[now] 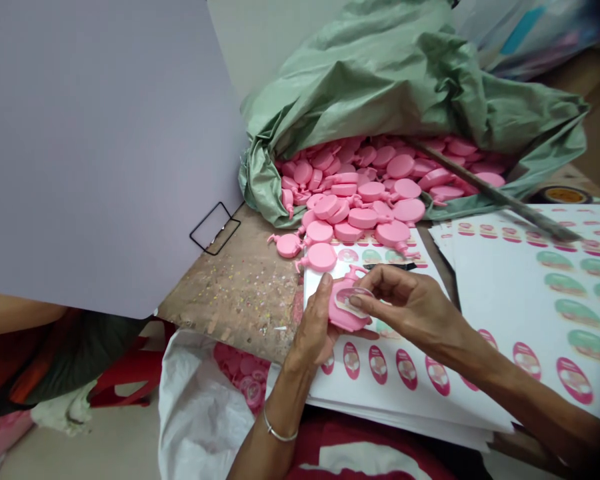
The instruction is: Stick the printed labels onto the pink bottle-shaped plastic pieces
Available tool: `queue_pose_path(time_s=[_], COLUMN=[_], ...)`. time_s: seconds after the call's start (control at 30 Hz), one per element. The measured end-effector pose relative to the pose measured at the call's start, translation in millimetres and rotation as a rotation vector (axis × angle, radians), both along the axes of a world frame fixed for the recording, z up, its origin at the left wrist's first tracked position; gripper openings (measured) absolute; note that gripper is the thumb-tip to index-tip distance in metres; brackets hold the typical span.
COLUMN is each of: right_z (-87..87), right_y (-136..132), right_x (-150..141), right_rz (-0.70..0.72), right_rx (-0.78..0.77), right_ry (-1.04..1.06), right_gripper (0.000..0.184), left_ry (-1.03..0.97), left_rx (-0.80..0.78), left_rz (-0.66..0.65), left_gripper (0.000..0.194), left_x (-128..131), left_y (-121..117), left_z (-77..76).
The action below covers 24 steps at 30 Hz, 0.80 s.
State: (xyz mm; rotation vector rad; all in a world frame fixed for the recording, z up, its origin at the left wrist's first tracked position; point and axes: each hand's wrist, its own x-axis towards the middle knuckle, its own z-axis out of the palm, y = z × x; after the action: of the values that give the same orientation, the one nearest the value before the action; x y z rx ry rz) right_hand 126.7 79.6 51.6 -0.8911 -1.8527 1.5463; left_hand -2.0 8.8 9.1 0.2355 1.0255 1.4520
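Note:
A pink plastic pump-bottle-shaped piece rests in my left hand, gripped between thumb and fingers. Between the thumb and fingertips of my right hand is an oval sticker, held against the flat face of the pink piece. How much of the sticker touches the surface I cannot tell. Beneath both hands lies a stack of white sticker sheets, printed with rows of pink and green ovals. Several more pink bottle-shaped pieces lie just beyond my hands, partly on the sheets.
A green sack spills pink pieces onto the worn tabletop. A stick leans out of its mouth. More sticker sheets lie right. Below the table edge, a white sack holds pink pieces. A pale panel stands left.

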Motion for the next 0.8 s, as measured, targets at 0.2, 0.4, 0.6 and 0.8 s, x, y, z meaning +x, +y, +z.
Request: queue_pose_path(time_s=[0.2,0.4,0.6,0.8], right_z=[-0.2,1.2,3.0,2.8], right_y=[-1.2,-3.3,-3.3,-3.3], right_x=[-0.6,-1.8,-2.2,-2.7], right_rz=[0.004,0.004,-0.013,-0.025], right_rx=[-0.013,0.009,-0.077,-0.043], right_ry=[-0.01,-0.056,-0.029,-0.036], right_gripper=[0.027,0.027,0.031,0.033], left_ry=[-0.049,-0.073,-0.095,-0.026], left_rx=[0.073,0.028,-0.041,-0.057], left_rz=[-0.045,0.003,0.026,0.104], left_gripper=[0.049,0.053,0.058,0.056], left_x=[3.0,2.8,3.5,6.8], left_y=[2.9,3.3,5.8,6.3], left_z=[8.4,8.7,11.6,12.6])
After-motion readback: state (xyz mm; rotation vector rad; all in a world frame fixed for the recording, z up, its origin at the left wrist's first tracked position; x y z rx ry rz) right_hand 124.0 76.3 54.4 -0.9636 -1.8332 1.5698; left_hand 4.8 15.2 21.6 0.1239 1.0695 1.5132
